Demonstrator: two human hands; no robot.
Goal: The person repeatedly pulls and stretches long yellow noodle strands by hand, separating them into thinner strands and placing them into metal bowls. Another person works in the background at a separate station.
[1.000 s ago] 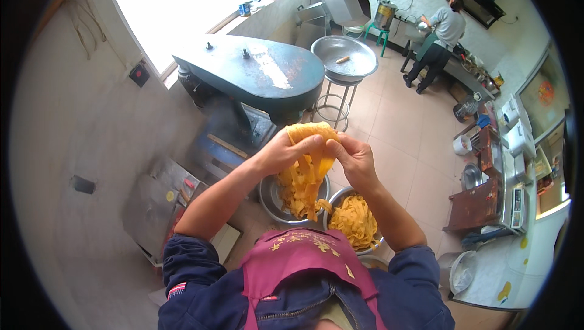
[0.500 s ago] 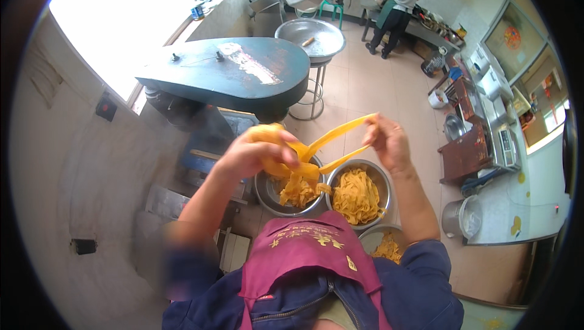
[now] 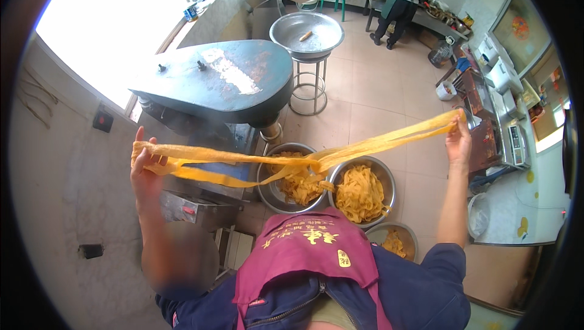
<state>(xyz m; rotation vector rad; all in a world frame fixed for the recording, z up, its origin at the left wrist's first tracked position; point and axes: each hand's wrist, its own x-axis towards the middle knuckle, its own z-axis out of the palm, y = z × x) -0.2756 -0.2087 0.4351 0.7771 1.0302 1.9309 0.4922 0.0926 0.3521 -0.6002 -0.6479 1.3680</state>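
Observation:
Long flat yellow strips (image 3: 389,140), like wide noodles, stretch between my spread arms, looped through each other near the middle. My left hand (image 3: 146,163) holds the left loop, which runs round its fingers and thumb. At the right, my right hand (image 3: 458,141) pinches the ends of the other loop. Below the crossing, a metal bowl (image 3: 261,190) contains a heap of yellow strips (image 3: 298,187). Beside it on the right stands a second metal bowl (image 3: 391,190) with a fuller heap (image 3: 360,195). A third bowl (image 3: 412,242), partly hidden by my body, has a few strips.
A large blue-green machine cover (image 3: 213,77) fills the left side by the window. Beyond it, a wide metal basin (image 3: 304,29) rests on a tall stand. A bench (image 3: 486,147) with scales lines the right. Another person (image 3: 404,1) works at the far counter.
Both hands have moved wide apart, the left going left and down, the right going right. The strips, bunched and slack before, are now drawn out long between them.

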